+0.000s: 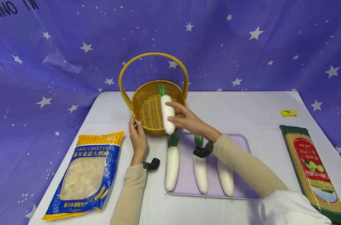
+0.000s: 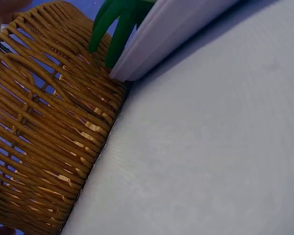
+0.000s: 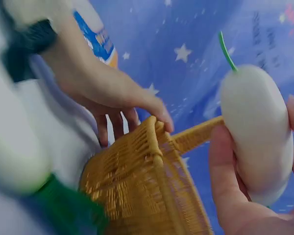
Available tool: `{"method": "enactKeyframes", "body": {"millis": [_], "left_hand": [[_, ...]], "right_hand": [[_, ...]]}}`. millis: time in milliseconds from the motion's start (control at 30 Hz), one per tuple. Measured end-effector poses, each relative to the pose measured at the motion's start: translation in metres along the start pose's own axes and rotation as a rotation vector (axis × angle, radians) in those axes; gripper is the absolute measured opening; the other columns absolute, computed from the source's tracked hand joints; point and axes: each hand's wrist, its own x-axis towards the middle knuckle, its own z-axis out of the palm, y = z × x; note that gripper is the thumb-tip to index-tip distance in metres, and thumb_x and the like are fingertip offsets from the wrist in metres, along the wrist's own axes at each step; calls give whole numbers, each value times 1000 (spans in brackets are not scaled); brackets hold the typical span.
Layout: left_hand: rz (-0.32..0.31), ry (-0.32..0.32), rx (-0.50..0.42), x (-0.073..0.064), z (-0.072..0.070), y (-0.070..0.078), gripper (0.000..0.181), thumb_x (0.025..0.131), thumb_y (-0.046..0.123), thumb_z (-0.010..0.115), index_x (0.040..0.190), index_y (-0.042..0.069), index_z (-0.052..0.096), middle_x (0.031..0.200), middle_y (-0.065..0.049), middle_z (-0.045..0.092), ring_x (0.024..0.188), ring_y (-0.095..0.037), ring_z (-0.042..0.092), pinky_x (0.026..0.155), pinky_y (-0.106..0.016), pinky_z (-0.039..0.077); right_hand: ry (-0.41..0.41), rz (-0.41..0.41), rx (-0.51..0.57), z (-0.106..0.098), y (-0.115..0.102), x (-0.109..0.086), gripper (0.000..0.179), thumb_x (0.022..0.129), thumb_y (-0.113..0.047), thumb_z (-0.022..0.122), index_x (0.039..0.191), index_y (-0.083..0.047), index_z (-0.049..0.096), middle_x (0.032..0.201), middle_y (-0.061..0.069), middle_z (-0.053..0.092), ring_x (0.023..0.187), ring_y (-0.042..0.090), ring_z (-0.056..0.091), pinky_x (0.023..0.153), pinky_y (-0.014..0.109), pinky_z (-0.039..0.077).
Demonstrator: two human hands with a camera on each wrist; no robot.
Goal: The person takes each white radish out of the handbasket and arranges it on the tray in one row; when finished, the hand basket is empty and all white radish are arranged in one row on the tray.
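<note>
In the head view my right hand (image 1: 188, 120) grips a white radish (image 1: 167, 114) with green leaves, fingers and thumb on its sides. The radish is over the front right part of a wicker basket (image 1: 156, 132), leaves pointing away from me. The right wrist view shows this radish (image 3: 257, 129) between thumb and fingers. My left hand (image 1: 137, 140) holds the basket's front left rim. From the right wrist side, the left hand (image 3: 108, 90) has a digit over the rim and other fingers lower outside. The left wrist view shows mostly the basket's woven side (image 2: 44, 127).
A lilac tray (image 1: 185, 190) in front of the basket bears three radishes, one at its left edge (image 1: 173, 168). A blue-and-yellow orecchiette bag (image 1: 83, 175) lies left. At right are a long pasta pack (image 1: 313, 168) and a small yellow packet (image 1: 288, 113).
</note>
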Motion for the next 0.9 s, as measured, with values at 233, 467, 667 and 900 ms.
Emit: {"method": "enactKeyframes", "body": {"millis": [233, 467, 667, 900], "left_hand": [[32, 4, -3, 1, 2, 1, 41, 97, 36, 34, 136, 21, 38, 131, -19, 42, 112, -28, 46, 94, -43, 38], [19, 17, 17, 4, -3, 2, 40, 98, 30, 35, 137, 20, 37, 136, -14, 40, 117, -28, 44, 96, -44, 38], [-2, 7, -4, 2, -2, 2, 40, 98, 22, 36, 137, 14, 36, 137, -17, 39, 118, -31, 44, 97, -45, 37], [0, -6, -23, -5, -3, 31, 40, 98, 14, 35, 136, 1, 35, 135, -26, 37, 117, -38, 43, 96, -49, 36]], "right_hand": [[-15, -44, -238, -42, 10, -108, 59, 85, -13, 62, 138, -13, 36, 134, 8, 38, 108, 12, 53, 85, 26, 48], [154, 111, -535, -69, 24, -181, 57, 84, -23, 64, 135, -20, 41, 121, 10, 48, 95, 14, 58, 73, 23, 48], [229, 188, -766, -76, 40, -226, 55, 83, -26, 65, 133, -17, 44, 89, 6, 52, 69, 3, 48, 54, 20, 38], [258, 259, -832, -66, 49, -256, 54, 81, -30, 66, 131, -19, 47, 90, 9, 49, 69, 3, 46, 52, 19, 37]]}}
